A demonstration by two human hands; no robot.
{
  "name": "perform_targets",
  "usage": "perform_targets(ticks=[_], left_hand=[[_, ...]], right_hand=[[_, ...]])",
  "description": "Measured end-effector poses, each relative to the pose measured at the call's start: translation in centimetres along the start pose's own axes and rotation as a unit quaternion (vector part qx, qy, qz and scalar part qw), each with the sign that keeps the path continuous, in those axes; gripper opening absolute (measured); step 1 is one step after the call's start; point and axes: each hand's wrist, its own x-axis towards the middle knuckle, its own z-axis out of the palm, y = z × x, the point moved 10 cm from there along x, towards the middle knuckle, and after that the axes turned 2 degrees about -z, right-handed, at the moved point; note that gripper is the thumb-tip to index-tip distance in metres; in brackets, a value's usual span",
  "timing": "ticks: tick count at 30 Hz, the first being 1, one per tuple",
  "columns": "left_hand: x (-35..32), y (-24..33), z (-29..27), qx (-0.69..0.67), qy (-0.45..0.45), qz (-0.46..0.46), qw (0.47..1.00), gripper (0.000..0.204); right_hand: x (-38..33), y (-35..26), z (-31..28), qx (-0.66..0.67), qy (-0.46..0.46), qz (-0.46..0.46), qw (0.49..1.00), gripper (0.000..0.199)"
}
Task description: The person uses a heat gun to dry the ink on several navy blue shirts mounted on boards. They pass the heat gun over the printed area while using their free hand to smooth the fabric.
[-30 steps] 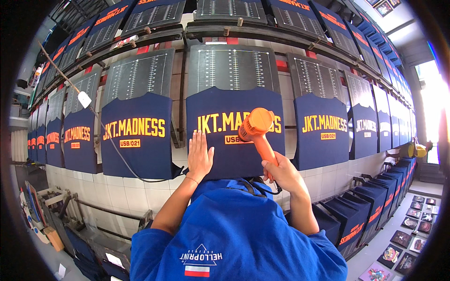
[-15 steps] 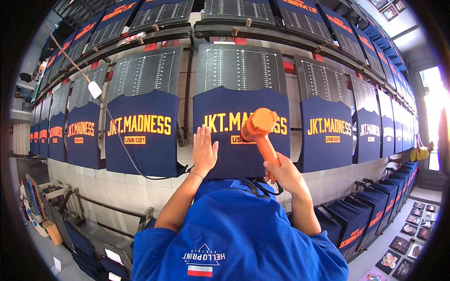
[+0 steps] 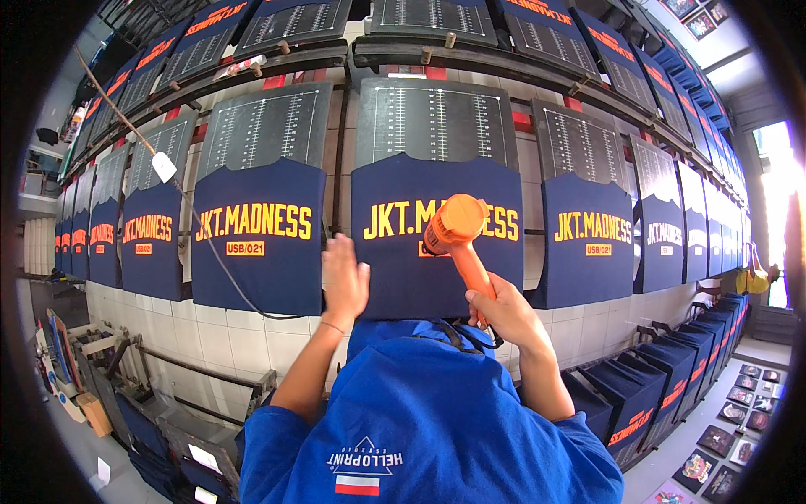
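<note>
My right hand [image 3: 509, 317] is wrapped round the handle of an orange hair dryer [image 3: 463, 225]. The dryer's round head is over the middle of a navy shirt [image 3: 395, 281] with yellow-orange lettering, hiding part of the print. That shirt is stretched over a dark board [image 3: 437, 118] with white ruled markings, which show above its neckline. With fingers stretched out and nothing in it, my left hand [image 3: 345, 281] is at the shirt's left edge, over the gap between two boards. Whether it touches the cloth I cannot tell.
Matching printed shirts lie on boards at the left [image 3: 256, 273] and right [image 3: 588, 273], in a long row. A cable with a white fitting [image 3: 164, 165] hangs across the left side. Metal rails [image 3: 504, 63] run behind. More draped shirts [image 3: 625, 391] stand at the lower right.
My left hand has moved left, off the shirt's printed front to its left edge. The hair dryer has shifted slightly left over the print, still in my right hand.
</note>
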Motion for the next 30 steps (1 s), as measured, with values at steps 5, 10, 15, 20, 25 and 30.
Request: perform_targets(ticks=[5,10,15,20,25,30], left_hand=[[1.6,-14.5,-6.8,0.161,0.134,-0.200,0.957,0.065],[-0.1,-20.5,-8.7,0.170,0.134,-0.350,0.912,0.066],[-1.6,-16.4,-6.2,0.169,0.112,-0.288,0.936,0.066],[-1.9,-15.0,-6.2,0.166,0.110,-0.209,0.958,0.067],[1.8,-15.3,-17.4,0.188,0.255,-0.174,0.932,0.057],[0.4,-27.8,-16.9,-0.433,0.361,-0.284,0.776,0.037]], right_hand=[[0.4,0.0,0.4,0.000,-0.011,0.006,1.000,0.026],[0.7,-0.3,0.7,-0.003,-0.041,0.018,0.999,0.027],[1.0,-0.9,1.7,-0.002,-0.001,-0.015,1.000,0.026],[0.9,-0.3,1.9,-0.001,-0.011,-0.013,1.000,0.025],[-0.5,-0.4,1.1,-0.018,-0.005,0.044,0.999,0.026],[-0.9,-0.7,1.1,-0.089,-0.041,0.011,0.995,0.043]])
